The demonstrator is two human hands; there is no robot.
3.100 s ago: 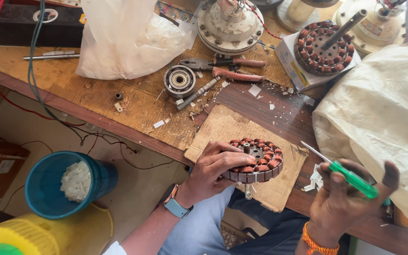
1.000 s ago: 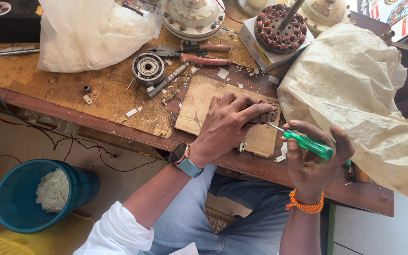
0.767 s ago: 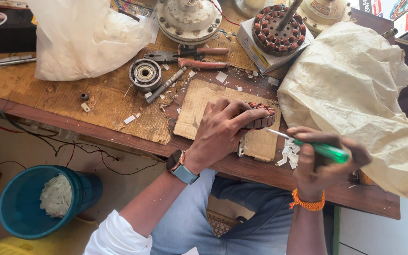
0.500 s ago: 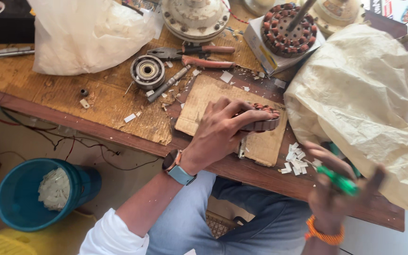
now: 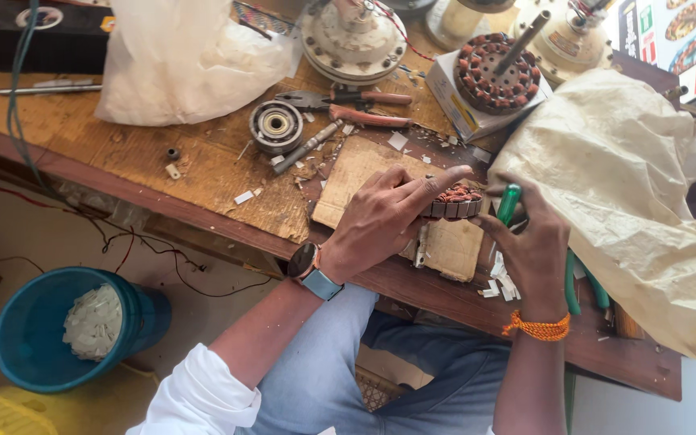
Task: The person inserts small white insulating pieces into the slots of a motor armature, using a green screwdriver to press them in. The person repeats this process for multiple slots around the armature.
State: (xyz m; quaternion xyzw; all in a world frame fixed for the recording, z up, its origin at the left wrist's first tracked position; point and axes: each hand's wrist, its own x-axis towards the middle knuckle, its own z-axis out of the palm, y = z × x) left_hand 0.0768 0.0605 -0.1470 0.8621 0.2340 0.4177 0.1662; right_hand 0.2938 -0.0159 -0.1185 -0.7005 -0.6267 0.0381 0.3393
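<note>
**Two hands on a wound stator, much of it covered**

Below the tabletop's (image 5: 147, 173) near edge at the far left stands a blue bucket (image 5: 18, 338) of pale scraps, its lower rim cut off by a yellow object. On the tabletop, a white plastic bag (image 5: 179, 56) hides whatever lies beneath it near the far edge. Right of it sit a round bearing (image 5: 275, 125), a bolt and red-handled pliers (image 5: 356, 109).

The left hand (image 5: 384, 217), a watch on its wrist, lies over a wooden board (image 5: 364, 173) near the front edge, its fingers (image 5: 437, 179) spread and pressed on the stator (image 5: 457, 201), which covers most of that ring; only a rim of dark laminations and reddish windings shows.

Just beside it, the right hand (image 5: 533, 242) has its fingers clenched around a green-handled screwdriver (image 5: 509, 201); the blade is hidden behind the hand and stator, so where its tip touches cannot be told. A large cream bag (image 5: 638, 193) drapes the right end, running out of view.
</note>
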